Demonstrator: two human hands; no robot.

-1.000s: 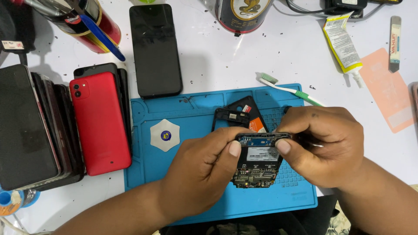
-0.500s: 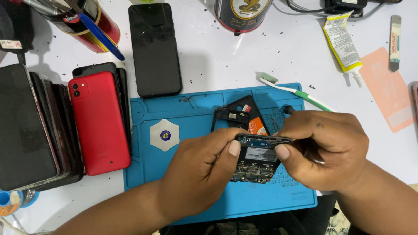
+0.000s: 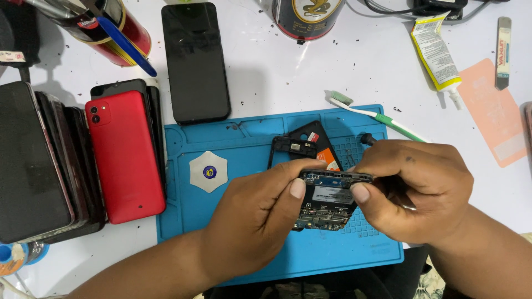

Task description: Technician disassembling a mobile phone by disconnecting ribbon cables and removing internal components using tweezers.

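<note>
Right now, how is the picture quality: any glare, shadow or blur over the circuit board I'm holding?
Head view: even, bright light, sharp throughout. The circuit board is in focus between the left hand and right hand; its silver label catches a mild sheen, not blinding. Soft shadows fall under both hands on the blue mat. The black phone shows a faint reflection. Edges of the frame bend slightly.

A small dark circuit board [image 3: 327,200] with a grey shield is held level above the blue mat.
</note>
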